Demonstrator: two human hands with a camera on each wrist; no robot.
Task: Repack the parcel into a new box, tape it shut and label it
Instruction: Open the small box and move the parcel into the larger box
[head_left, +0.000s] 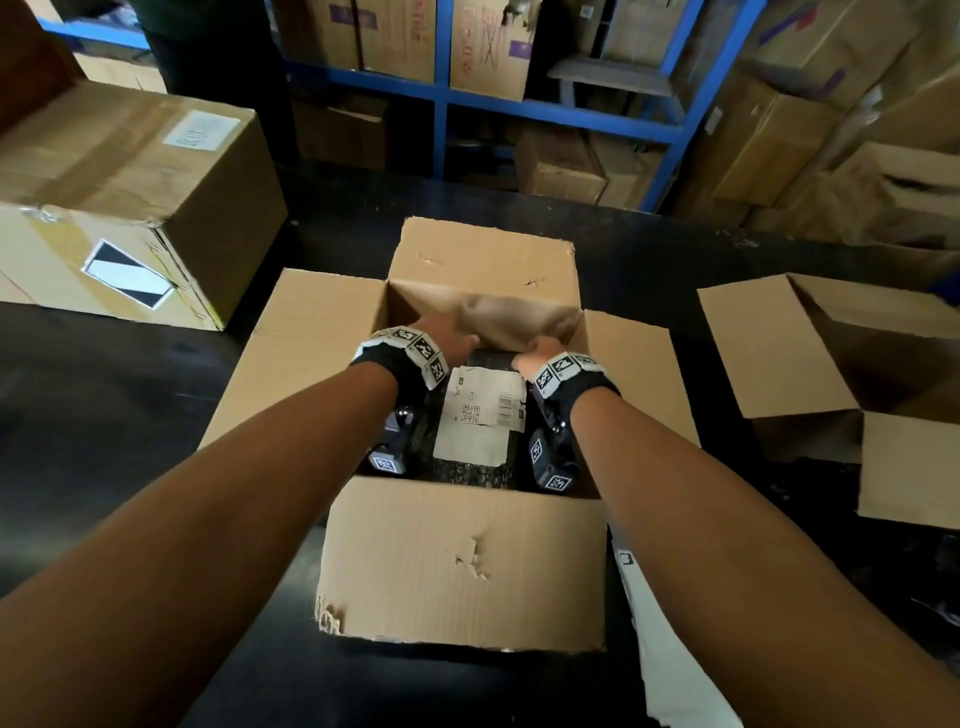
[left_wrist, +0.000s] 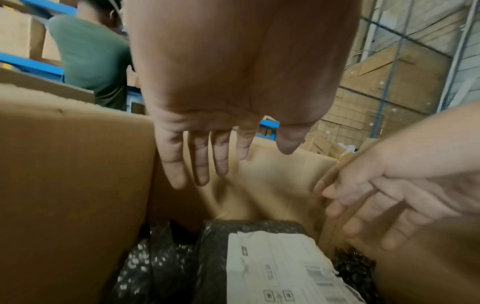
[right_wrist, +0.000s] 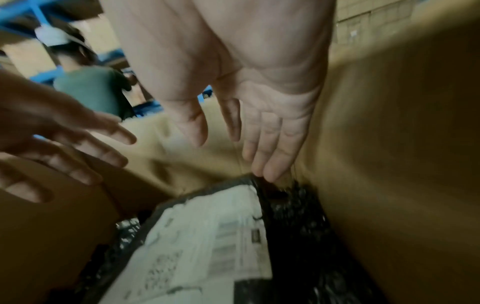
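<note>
An open cardboard box (head_left: 467, 561) stands on the black table with its flaps spread outward. Inside lies a black bubble-wrapped parcel (head_left: 467, 470) bearing a white shipping label (head_left: 480, 415), also visible as the label (left_wrist: 285, 267) and the label (right_wrist: 202, 236) in the wrist views. Blurred, crumpled brown paper (head_left: 514, 317) fills the box's far end. My left hand (head_left: 457, 340) (left_wrist: 241, 148) and right hand (head_left: 530, 358) (right_wrist: 233, 133) reach into the box at that paper with fingers straight, holding nothing. Whether they touch the paper is unclear.
A large closed carton (head_left: 130, 171) sits at the table's back left. A second open box (head_left: 831, 353) stands to the right. White sheets (head_left: 670, 665) lie at the near right. Blue shelving (head_left: 519, 104) with cartons stands behind; a person in a green shirt (left_wrist: 91, 57) is there.
</note>
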